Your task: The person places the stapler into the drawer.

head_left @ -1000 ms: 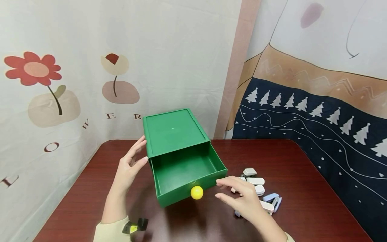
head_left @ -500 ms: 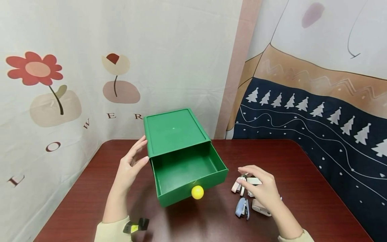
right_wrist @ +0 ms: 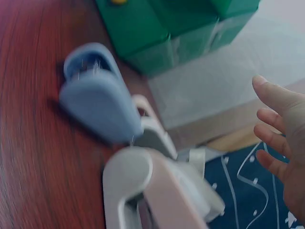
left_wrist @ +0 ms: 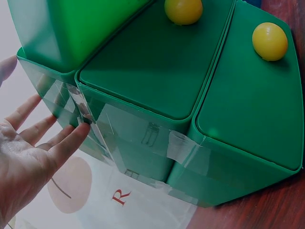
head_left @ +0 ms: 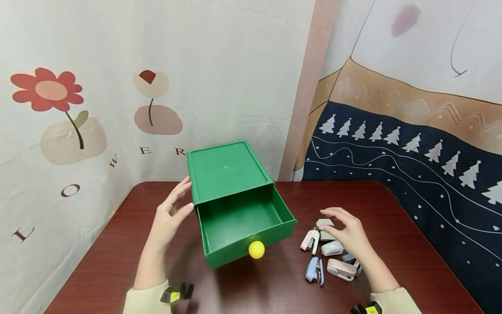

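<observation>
A green drawer cabinet (head_left: pixel 229 172) stands on the table with its top drawer (head_left: pixel 233 253) pulled out. The drawer has a round yellow knob (head_left: pixel 256 250) and nothing lies inside it. My left hand (head_left: pixel 166 222) rests fingertips against the cabinet's left side, fingers spread, over the clear tape in the left wrist view. My right hand (head_left: pixel 351 233), fingers loosely bent and holding nothing, hovers over several staplers: a blue one (head_left: pixel 315 270), a pink one (head_left: pixel 342 269), a white one (head_left: pixel 332 248) and a pale pink one (head_left: pixel 310 240). Another blue stapler is partly hidden by the right wrist.
Two lower drawers, the middle one (left_wrist: pixel 157 81) and the bottom one (left_wrist: pixel 252 105), are closed, each with a yellow knob. The dark red table (head_left: pixel 274 288) ends at a printed curtain (head_left: pixel 235 65) behind. A navy tree-patterned cloth (head_left: pixel 412 174) hangs to the right.
My right hand has moved from beside the drawer front rightward to over the staplers, uncovering some of them. The left hand, cabinet and drawer stay in place.
</observation>
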Motion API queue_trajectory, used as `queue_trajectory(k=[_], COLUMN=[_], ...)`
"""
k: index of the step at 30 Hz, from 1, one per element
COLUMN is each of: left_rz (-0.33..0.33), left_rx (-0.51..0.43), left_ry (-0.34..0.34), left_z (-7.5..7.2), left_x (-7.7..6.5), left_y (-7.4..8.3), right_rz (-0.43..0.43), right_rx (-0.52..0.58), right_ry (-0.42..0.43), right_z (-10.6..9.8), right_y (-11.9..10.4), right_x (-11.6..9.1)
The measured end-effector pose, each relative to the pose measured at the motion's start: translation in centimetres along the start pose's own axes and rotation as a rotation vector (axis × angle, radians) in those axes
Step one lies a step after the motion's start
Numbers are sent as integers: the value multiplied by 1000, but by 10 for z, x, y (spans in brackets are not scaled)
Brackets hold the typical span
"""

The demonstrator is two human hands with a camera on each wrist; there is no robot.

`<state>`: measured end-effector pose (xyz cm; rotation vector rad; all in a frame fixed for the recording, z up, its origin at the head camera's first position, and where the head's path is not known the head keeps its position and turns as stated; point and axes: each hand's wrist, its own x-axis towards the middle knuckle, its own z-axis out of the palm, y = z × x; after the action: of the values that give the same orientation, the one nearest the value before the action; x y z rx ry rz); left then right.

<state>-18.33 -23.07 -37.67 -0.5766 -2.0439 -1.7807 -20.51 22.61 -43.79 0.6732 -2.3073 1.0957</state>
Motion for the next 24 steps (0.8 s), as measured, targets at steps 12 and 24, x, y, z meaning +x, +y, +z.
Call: queue_trajectory(k=[12, 24], left_rz=[-13, -13], left_rx=[8, 0], left_ry=[-3, 0], left_z=[0, 0], left_x=[0, 0], left_y=[0, 0], right_rz=[164, 275], right_rx=[-51, -10], right_ry=[-138, -262], right_z=[-1, 4], right_y=[36, 57], right_x=[0, 5])
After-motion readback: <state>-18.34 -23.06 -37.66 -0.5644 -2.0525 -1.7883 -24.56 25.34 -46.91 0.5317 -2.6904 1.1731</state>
